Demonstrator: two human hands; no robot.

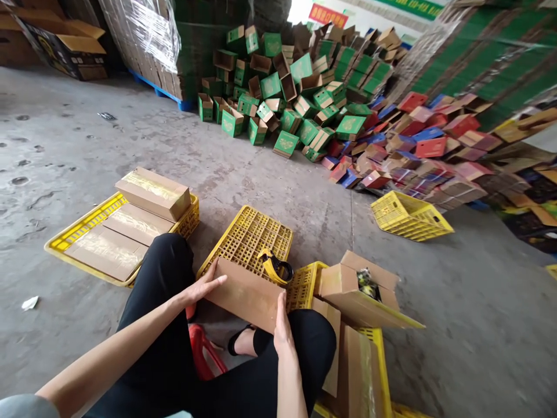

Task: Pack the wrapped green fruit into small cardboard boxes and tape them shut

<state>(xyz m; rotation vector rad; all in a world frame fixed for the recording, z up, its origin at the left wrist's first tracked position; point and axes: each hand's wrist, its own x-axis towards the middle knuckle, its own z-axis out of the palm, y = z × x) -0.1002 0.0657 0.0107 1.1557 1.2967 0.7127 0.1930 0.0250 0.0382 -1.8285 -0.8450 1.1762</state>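
1. The left hand lies flat with its fingers stretched out along the left end of a plain brown cardboard box, low in the middle of the frame.
2. The right hand presses its open palm against the right end of that box, fingers pointing up, so the box is held between the two palms rather than wrapped by fingers.
3. The box sits closed over the person's knees, its far edge against an upturned yellow plastic crate.
4. A yellow tape dispenser rests on that crate, just beyond the box and near the right hand.
5. At the lower right an open carton lies tilted on another yellow crate, with something dark and green inside.
6. At the left a shallow yellow tray crate holds taped brown boxes.
7. In the upper middle a heap of green cartons runs into red and blue cartons on the right.
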